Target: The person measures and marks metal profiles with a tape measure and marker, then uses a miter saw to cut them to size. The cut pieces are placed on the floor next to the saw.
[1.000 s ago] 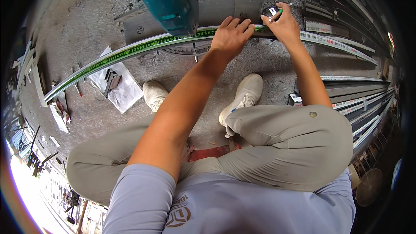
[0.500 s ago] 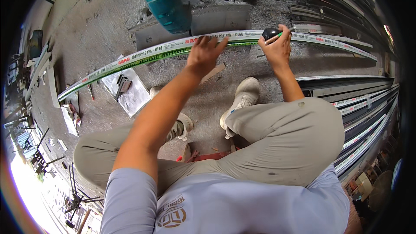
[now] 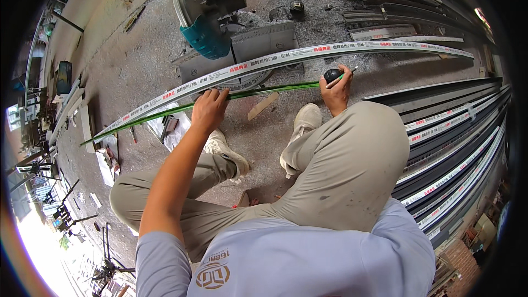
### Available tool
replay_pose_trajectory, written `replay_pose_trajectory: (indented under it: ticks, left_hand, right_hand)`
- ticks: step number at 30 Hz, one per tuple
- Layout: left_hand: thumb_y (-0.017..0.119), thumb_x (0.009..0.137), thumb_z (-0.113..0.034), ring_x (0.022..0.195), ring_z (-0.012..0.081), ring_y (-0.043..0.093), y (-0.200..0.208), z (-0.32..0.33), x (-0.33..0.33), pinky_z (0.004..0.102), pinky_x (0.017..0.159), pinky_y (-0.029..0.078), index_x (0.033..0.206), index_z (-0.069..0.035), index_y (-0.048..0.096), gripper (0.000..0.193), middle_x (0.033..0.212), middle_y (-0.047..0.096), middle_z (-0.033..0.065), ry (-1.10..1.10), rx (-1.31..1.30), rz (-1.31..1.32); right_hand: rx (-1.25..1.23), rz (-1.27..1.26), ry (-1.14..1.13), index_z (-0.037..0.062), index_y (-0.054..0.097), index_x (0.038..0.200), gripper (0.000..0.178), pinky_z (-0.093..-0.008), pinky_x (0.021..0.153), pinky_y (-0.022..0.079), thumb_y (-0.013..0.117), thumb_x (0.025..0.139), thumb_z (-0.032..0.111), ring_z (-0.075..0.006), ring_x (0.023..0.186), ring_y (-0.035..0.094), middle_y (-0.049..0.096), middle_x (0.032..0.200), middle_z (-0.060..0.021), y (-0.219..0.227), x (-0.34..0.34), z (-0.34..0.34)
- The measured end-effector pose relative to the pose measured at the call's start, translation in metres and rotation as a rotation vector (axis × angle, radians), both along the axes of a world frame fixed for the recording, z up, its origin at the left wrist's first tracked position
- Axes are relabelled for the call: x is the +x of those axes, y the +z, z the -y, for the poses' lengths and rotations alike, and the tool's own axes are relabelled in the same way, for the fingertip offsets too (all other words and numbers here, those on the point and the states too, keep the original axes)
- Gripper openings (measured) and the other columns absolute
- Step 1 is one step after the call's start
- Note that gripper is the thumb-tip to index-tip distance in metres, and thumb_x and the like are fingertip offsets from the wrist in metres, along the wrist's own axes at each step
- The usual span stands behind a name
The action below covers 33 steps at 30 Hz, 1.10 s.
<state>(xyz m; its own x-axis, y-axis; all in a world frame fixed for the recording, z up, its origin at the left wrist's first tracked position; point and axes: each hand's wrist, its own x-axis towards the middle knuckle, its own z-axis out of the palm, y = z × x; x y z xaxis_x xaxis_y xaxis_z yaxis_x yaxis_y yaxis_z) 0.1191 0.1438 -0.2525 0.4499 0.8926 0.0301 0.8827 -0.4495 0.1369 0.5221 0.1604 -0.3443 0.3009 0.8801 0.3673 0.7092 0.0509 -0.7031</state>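
My right hand (image 3: 336, 94) is closed around the black case of a tape measure (image 3: 331, 75), with a slim pen-like marker (image 3: 352, 71) also between its fingers. The green blade (image 3: 275, 88) stretches left from the case. Farther left, my left hand (image 3: 208, 111) has its fingers curled over this blade; the exact grip is partly hidden. Just beyond both hands lies a long white-wrapped profile (image 3: 291, 56) with printed film. Between my hands the blade runs apart from it, on my side; the two come together at the far left end.
A teal-guarded cut-off saw (image 3: 206, 38) stands beyond the profile on a grey metal base (image 3: 264, 38). Dark profiles (image 3: 407, 16) lie at the far right, and wrapped ones (image 3: 440, 132) are stacked nearer. A wooden strip (image 3: 263, 105) and paper (image 3: 175, 132) lie before my shoes.
Both hands have drawn back toward me and left, bringing the tape measure off the profile's edge. More of the saw has come into view as the picture shifted.
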Motion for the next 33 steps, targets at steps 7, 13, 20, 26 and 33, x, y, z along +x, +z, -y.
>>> replay_pose_trajectory:
  ticks: [7,13,20,26,33]
  left_hand:
    - [0.071,0.092,-0.023,0.105,0.0304,0.06,0.026,0.01,0.005,0.0436,0.096,0.047,0.143,-0.012,0.059,0.054,0.108,0.063,0.0093,-0.123,-0.044,-0.038]
    - [0.051,0.103,-0.056,0.141,0.0364,0.046,0.037,-0.003,-0.045,0.0542,0.124,0.025,0.159,-0.021,0.043,0.066,0.145,0.058,0.0166,-0.024,-0.388,-0.262]
    - [0.053,0.099,-0.065,0.126,0.0437,0.06,0.07,-0.058,-0.185,0.049,0.11,0.045,0.155,-0.018,0.049,0.073,0.137,0.064,0.0218,0.179,-0.932,-0.648]
    - [0.07,0.094,-0.051,0.125,0.0416,0.059,0.064,-0.104,-0.188,0.0478,0.105,0.049,0.147,-0.01,0.055,0.069,0.138,0.062,0.021,0.196,-0.606,-0.406]
    - [0.087,0.072,-0.055,0.108,0.0411,0.063,-0.04,-0.083,-0.165,0.0518,0.095,0.05,0.113,-0.004,0.059,0.07,0.112,0.069,0.0195,0.169,-0.441,-0.191]
  right_hand:
    - [-0.025,-0.054,0.036,0.0055,0.044,0.137,0.07,-0.0467,0.086,0.052,0.081,0.08,0.02,-0.0423,0.097,0.064,0.054,0.12,-0.0239,0.009,0.004,0.012]
    - [-0.11,0.071,0.041,0.0062,0.042,0.139,0.073,-0.0531,0.087,0.051,0.08,0.079,0.023,-0.0454,0.104,0.062,0.054,0.122,-0.0246,-0.002,0.011,0.016]
    - [-0.458,0.293,0.091,0.0121,0.042,0.142,0.08,-0.0553,0.086,0.052,0.08,0.073,0.022,-0.0449,0.107,0.06,0.054,0.115,-0.0209,-0.05,0.015,0.028]
    - [-0.817,0.47,0.111,0.0111,0.038,0.152,0.09,-0.0542,0.091,0.053,0.081,0.076,0.033,-0.0445,0.114,0.057,0.054,0.121,-0.0219,-0.05,0.032,0.035]
    - [-0.57,0.529,0.204,0.0045,0.044,0.15,0.079,-0.0493,0.108,0.045,0.078,0.083,0.03,-0.0432,0.128,0.051,0.053,0.14,-0.0214,0.036,0.068,-0.014]
